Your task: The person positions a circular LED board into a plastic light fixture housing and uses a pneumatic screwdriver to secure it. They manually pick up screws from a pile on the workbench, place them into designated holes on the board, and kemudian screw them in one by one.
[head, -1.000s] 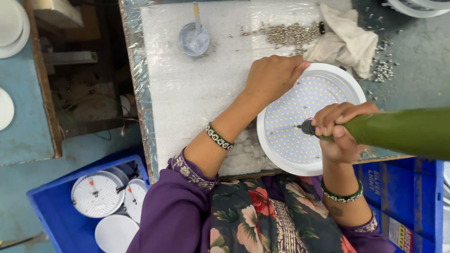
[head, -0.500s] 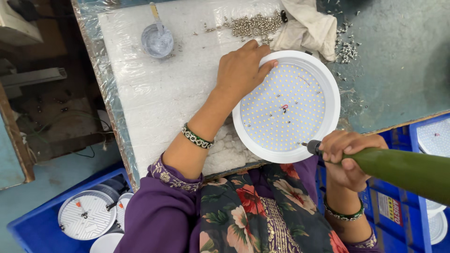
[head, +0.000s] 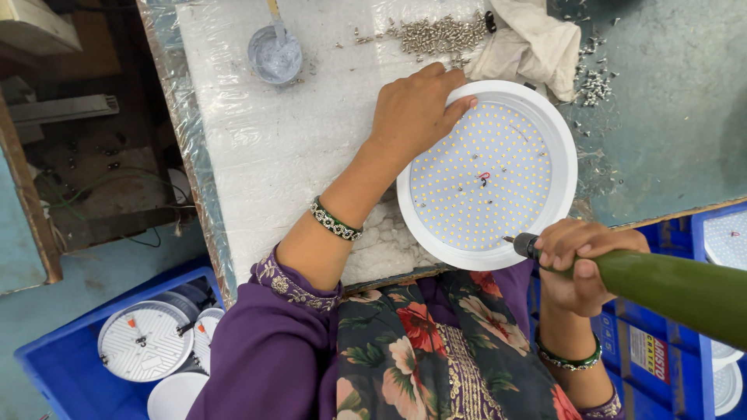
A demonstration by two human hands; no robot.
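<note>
My right hand (head: 580,260) is wrapped tight around the green power screwdriver (head: 669,284), its dark tip sitting at the near-right rim of the round white LED lamp panel (head: 486,175). Half a second ago that tip hung just off the rim below the panel; a second ago it was planted on the board near the centre. My left hand (head: 416,109) lies flat with fingers closed over the panel's far-left edge, pinning it down, as it did in both earlier frames.

The panel rests on the plastic-wrapped white foam block (head: 296,148) and overhangs its right side onto the grey-green bench top (head: 661,117). Its near rim reaches almost to the bench's front edge, right against my lap. Bare foam lies to the left of my forearm; the bench to the right is open beyond scattered screws.

A loose heap of small silver screws (head: 440,33) lies at the far edge, beside a crumpled cream cloth (head: 533,43). A small grey cup (head: 274,54) with a stick standing in it holds pale paste. Down left, a blue crate (head: 54,365) holds round white lamp housings (head: 144,341); another blue crate (head: 661,365) sits at right, also holding white discs.
</note>
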